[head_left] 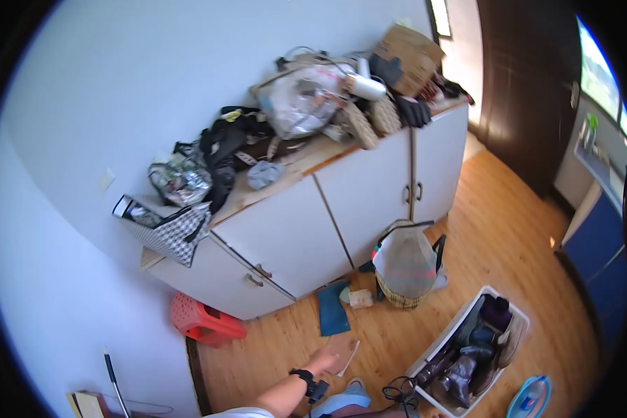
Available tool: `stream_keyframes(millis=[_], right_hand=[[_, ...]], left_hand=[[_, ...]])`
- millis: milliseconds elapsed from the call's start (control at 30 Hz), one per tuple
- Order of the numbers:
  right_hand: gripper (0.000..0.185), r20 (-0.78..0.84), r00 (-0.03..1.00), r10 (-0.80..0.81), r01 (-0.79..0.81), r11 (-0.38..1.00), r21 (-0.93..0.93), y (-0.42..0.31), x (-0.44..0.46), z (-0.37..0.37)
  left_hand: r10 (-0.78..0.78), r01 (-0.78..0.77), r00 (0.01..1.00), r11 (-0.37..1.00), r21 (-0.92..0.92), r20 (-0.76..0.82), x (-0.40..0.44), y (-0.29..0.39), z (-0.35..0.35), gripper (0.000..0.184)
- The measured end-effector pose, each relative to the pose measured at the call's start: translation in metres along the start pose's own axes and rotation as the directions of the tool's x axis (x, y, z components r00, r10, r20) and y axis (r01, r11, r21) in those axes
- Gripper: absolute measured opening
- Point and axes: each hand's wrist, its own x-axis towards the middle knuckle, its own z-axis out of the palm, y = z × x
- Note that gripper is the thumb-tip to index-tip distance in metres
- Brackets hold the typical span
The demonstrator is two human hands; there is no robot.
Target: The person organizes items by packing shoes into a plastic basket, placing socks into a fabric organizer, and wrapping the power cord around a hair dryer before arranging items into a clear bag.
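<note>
My left hand [322, 360], with a black strap and a small dark device at the wrist, reaches in from the bottom over the wooden floor. It is closed on a thin flat brown piece with a pale edge [346, 357], perhaps card; its exact kind is unclear. Just beyond it, a blue flat piece [334, 308] lies on the floor near a small pale packet [361, 299]. To the right stands a white bin [425, 358] filled with dark shoes and boots [460, 376]. My right hand is out of view.
A long white cabinet [279, 233] piled with bags, slippers and a cardboard box [407, 59] runs along the wall. An open checked bag [405, 268] stands before it. There is a red plastic stool [198, 320] at left, and a blue-rimmed basin [529, 398] at lower right.
</note>
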Motion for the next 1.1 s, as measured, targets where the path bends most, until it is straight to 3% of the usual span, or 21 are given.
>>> stream_keyframes(millis=[33, 67, 100, 133, 167, 200, 233, 300, 367, 433, 500, 567, 633, 667, 900, 1033, 1100], right_hand=[[0.047, 0.063, 0.989, -0.134, 0.137, 0.989, -0.049, 0.047, 0.059, -0.008], [0.029, 0.318, 0.813, -0.487, 0.578, 0.620, -0.530, -0.002, 0.046, -0.007], [0.017, 0.503, 0.459, -0.733, 0.663, -0.095, -0.743, -0.052, 0.036, -0.008], [0.011, 0.390, 0.532, -0.751, 0.662, 0.083, -0.745, -0.075, 0.028, 0.005], [0.014, 0.270, 0.603, -0.751, 0.646, 0.261, -0.718, -0.107, 0.019, 0.024], [0.012, 0.187, 0.822, -0.538, 0.557, 0.690, -0.462, -0.136, 0.016, 0.037], [0.012, 0.085, 0.959, -0.272, 0.281, 0.952, -0.125, -0.166, 0.013, 0.049], [0.021, 0.018, 0.987, -0.161, 0.161, 0.986, -0.045, -0.285, -0.105, 0.103], [0.021, -0.074, 0.987, -0.144, 0.136, 0.985, -0.101, -0.299, -0.101, 0.112], [0.019, -0.040, 0.979, -0.198, 0.190, 0.969, -0.156, -0.299, -0.088, 0.113], [0.016, 0.000, 0.967, -0.256, 0.253, 0.955, -0.154, -0.281, -0.060, 0.108], [0.018, 0.214, 0.961, -0.175, 0.180, 0.984, -0.003, -0.198, 0.070, 0.058], [0.026, 0.133, 0.936, -0.326, 0.344, 0.763, -0.548, -0.284, -0.097, 0.108], [0.026, 0.090, 0.947, -0.309, 0.295, 0.721, -0.627, -0.294, -0.109, 0.112], [0.027, 0.128, 0.954, -0.270, 0.274, 0.618, -0.737, -0.330, -0.048, 0.134], [0.027, 0.188, 0.947, -0.261, 0.308, 0.565, -0.765, -0.359, -0.016, 0.150], [0.028, 0.234, 0.938, -0.255, 0.336, 0.516, -0.788, -0.379, 0.003, 0.160]], left_hand=[[-0.035, 0.035, 0.999, 0.999, 0.014, -0.032, -0.006, 0.003, -0.030, 0.039], [-0.100, 0.099, 0.995, 0.990, -0.103, -0.006, -0.012, 0.009, -0.059, 0.037], [-0.162, 0.166, 0.986, 0.964, -0.210, 0.037, -0.020, 0.012, -0.082, 0.036], [-0.153, 0.160, 0.987, 0.962, -0.220, 0.051, -0.033, 0.012, -0.098, 0.036], [-0.149, 0.141, 0.989, 0.928, -0.345, 0.003, -0.043, 0.012, -0.115, 0.033], [-0.149, 0.111, 0.988, 0.879, -0.463, -0.047, -0.048, 0.011, -0.130, 0.030], [-0.135, 0.103, 0.990, 0.880, -0.464, -0.036, -0.050, 0.001, -0.137, 0.030], [-0.170, 0.130, 0.985, 0.809, -0.573, -0.017, -0.054, -0.030, -0.142, 0.025], [-0.204, 0.193, 0.978, 0.785, -0.588, 0.048, -0.071, -0.040, -0.151, 0.024], [-0.256, 0.240, 0.964, 0.735, -0.634, 0.069, -0.086, -0.049, -0.154, 0.023], [-0.314, 0.316, 0.944, 0.777, -0.544, 0.100, -0.093, -0.060, -0.157, 0.022], [-0.317, 0.295, 0.945, 0.733, -0.613, 0.075, -0.094, -0.067, -0.159, 0.022], [-0.318, 0.273, 0.946, 0.696, -0.664, 0.056, -0.093, -0.072, -0.159, 0.021], [-0.329, 0.251, 0.944, 0.670, -0.698, 0.024, -0.091, -0.067, -0.162, 0.021], [-0.286, 0.151, 0.957, 0.635, -0.758, -0.048, -0.078, -0.019, -0.196, 0.017], [-0.323, 0.199, 0.946, 0.628, -0.752, -0.019, -0.051, -0.019, -0.203, 0.021], [-0.241, 0.053, 0.967, 0.526, -0.849, -0.089, -0.041, -0.013, -0.210, 0.017]])
